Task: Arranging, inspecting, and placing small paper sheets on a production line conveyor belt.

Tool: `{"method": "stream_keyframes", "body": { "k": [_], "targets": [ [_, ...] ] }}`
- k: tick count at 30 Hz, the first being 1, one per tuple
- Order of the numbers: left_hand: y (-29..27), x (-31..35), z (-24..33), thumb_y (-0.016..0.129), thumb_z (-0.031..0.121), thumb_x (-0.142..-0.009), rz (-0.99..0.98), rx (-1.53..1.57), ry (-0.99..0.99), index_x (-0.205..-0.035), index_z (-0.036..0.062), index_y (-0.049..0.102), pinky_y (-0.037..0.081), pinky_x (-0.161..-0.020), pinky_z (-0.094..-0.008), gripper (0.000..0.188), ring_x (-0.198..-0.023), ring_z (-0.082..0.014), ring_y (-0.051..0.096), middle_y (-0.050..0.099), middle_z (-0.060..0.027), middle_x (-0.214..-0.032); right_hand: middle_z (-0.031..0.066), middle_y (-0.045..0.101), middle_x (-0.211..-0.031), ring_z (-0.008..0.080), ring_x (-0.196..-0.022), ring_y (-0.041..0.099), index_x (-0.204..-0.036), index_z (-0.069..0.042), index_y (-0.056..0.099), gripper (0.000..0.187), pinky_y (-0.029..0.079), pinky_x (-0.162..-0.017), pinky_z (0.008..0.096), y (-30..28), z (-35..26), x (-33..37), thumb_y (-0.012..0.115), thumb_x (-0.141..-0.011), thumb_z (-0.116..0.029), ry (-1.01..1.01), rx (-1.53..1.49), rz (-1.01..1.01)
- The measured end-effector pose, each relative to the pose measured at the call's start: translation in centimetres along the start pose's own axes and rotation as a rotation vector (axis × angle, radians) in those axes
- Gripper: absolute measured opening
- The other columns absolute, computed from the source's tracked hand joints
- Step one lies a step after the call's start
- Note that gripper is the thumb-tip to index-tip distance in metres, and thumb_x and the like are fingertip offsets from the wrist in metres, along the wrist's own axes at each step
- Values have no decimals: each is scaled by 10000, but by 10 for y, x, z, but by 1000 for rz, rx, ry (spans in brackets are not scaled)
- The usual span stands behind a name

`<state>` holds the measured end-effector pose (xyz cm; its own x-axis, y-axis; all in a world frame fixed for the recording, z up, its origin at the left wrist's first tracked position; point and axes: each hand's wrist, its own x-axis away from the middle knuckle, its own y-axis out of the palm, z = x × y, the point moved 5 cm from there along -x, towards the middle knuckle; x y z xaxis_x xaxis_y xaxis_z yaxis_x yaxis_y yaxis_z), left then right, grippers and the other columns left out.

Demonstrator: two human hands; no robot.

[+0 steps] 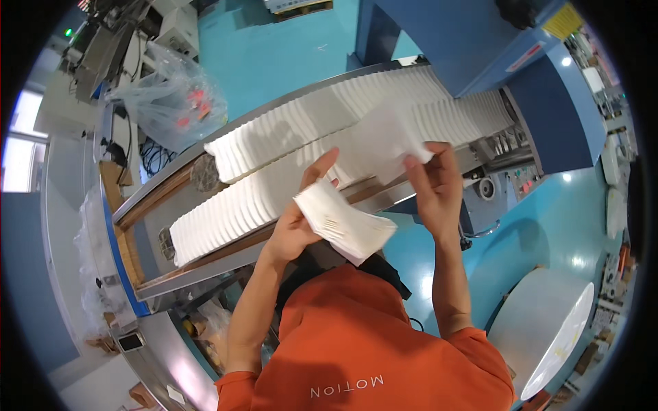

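Note:
My left hand (295, 222) is closed on a small stack of folded white paper tissues (349, 226), held tilted in front of my body with its layered edges showing. My right hand (437, 183) pinches the edge of a thin, pale, see-through sheet (387, 137) between thumb and fingers. Motion blurs this sheet, so I cannot tell if it is paper or a plastic bag. Both hands are above the near side of a long metal-edged trough. Two long rows of folded white tissues (236, 212) stand packed on edge in it, partly hidden by my hands and the sheet.
A blue machine housing (473, 41) spans the trough's right end. Round stops (204, 172) sit at the rows' left ends. Behind the trough lies a clear plastic bag (171, 96) with red bits. A large white roll (541, 329) stands at my right on the teal floor (274, 51).

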<state>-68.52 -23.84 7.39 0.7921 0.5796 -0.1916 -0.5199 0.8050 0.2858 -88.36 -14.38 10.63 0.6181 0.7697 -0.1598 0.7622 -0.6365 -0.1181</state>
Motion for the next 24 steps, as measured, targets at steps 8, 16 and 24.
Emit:
{"method": "stream_keyframes", "body": {
  "k": [8, 16, 24],
  "targets": [
    [-44, 64, -18, 591, 20, -785, 239, 412, -198, -1383, -21, 446, 424, -1011, -336, 617, -1176, -205, 556, 578, -89, -1284, 34, 636, -897, 70, -860, 587, -1099, 3, 528, 191, 485, -814, 266, 77, -22, 29, 584, -918, 24, 97, -269, -580],
    [-56, 85, -2, 600, 34, -784, 354, 387, -210, -1330, -27, 486, 445, -987, -351, 561, -1138, -214, 582, 615, -98, -1219, 61, 632, -1028, 95, -967, 565, -1224, 20, 530, 285, 455, -867, 272, 99, -32, 40, 557, -958, -78, 183, -379, -757],
    [-60, 92, 9, 618, 35, -791, 337, 151, -146, -1306, -22, 500, 436, -901, -266, 531, -1108, -129, 524, 532, -31, -1232, 52, 614, -1058, 99, -985, 554, -1174, 12, 571, 319, 441, -876, 261, 104, -17, 42, 620, -925, -182, 450, -350, -818]
  ]
}}
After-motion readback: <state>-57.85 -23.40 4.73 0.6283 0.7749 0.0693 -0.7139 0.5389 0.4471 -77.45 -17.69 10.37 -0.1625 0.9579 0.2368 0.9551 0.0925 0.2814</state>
